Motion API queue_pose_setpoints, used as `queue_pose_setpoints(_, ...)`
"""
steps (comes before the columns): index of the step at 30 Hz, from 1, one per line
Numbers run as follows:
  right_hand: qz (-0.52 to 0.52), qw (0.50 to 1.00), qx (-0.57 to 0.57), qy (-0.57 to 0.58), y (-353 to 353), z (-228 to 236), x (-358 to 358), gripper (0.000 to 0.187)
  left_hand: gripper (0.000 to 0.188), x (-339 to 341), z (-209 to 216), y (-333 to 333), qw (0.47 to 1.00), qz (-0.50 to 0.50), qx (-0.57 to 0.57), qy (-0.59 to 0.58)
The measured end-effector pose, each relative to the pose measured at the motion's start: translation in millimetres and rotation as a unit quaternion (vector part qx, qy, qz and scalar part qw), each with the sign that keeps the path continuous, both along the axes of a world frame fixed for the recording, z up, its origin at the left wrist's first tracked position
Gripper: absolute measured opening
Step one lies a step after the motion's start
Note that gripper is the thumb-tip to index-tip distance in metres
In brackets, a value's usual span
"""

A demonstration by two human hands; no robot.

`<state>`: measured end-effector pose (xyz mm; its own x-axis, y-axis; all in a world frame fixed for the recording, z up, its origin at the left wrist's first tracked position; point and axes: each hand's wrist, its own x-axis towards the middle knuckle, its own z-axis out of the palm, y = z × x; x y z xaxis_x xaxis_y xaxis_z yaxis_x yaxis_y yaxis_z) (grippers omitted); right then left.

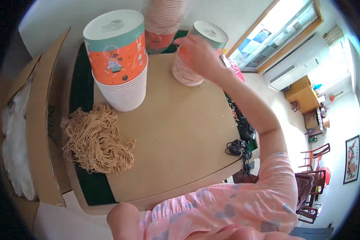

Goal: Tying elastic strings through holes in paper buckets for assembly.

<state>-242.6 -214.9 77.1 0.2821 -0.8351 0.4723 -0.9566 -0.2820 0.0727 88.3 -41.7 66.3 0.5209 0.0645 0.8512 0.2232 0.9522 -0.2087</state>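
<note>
My right hand (200, 56) reaches across the table to the smaller upturned stack of paper tubs (210, 32) at the far right. It overlaps the front of that stack, and its fingers are smeared by motion. Whether they grip anything cannot be made out. Below the hand, the stack's pinkish ringed rims (187, 72) show. To the left of it stands a tall stack of nested tubs (164, 20), partly cut off by the top edge. My left hand is out of view; only a bare bent part of that arm (124, 220) shows at the lower edge.
A large upturned stack of orange and green paper tubs (118, 60) stands at the far left of the table (172, 132). Tan string (100, 140) lies heaped nearer. An open carton (44, 120) adjoins the left edge; a coiled black cable (240, 150) lies at the right.
</note>
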Motion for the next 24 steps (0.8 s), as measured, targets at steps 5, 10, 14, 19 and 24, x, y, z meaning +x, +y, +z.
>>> queue_pose_setpoints(5,0.037,0.981,0.117,-0.151,2.8,-54.0,37.1,0.049,0.01,3.3,2.8,2.7,1.0,-0.011,0.011,-0.004)
queue_pose_setpoints(10,0.053,0.95,0.089,-0.293,2.4,-79.4,67.3,0.059,0.012,14.5,5.1,9.2,1.0,-0.012,0.021,-0.017)
queue_pose_setpoints(14,0.09,0.914,0.049,-0.392,-1.4,-84.1,81.8,0.062,0.012,17.5,-75.2,-38.0,0.988,-0.07,0.135,-0.04)
queue_pose_setpoints(19,0.104,0.908,0.0,-0.406,-4.8,-102.6,72.9,0.066,0.025,24.4,-116.7,-79.5,0.902,-0.164,0.391,-0.075)
queue_pose_setpoints(24,0.102,0.891,0.019,-0.441,-0.9,-109.7,84.4,0.073,0.047,-34.4,-54.5,-179.5,0.765,-0.048,0.61,-0.2)
